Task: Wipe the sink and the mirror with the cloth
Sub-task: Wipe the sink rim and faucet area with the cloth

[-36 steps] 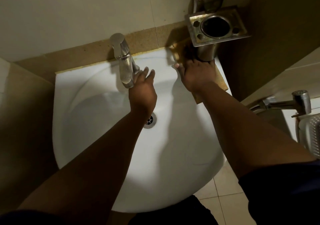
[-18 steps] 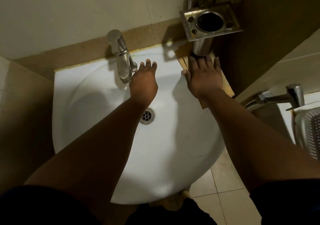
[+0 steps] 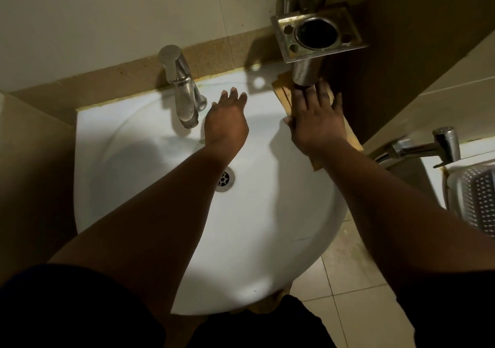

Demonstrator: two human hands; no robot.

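My right hand (image 3: 316, 122) is flat, fingers spread and straight, pressing down on the cloth (image 3: 285, 93) at the back right rim of the sink (image 3: 134, 181). The cloth's a tan, yellowish sheet, mostly under my palm; its long axis runs from the far corner by the wall back toward me and to the right, along the rim, with a corner showing below my wrist. No print or label on it that I can read in this dim light. My left hand (image 3: 226, 125) is over the basin just right of the tap (image 3: 182, 90), fingers straight and loosely apart, holding nothing; I can't tell whether it touches the porcelain. Drain (image 3: 225, 180) sits below that wrist. Above my right fingertips hangs a steel cup holder (image 3: 318, 35). Far right there's a spray nozzle (image 3: 428, 146) and a perforated basket (image 3: 476, 203).
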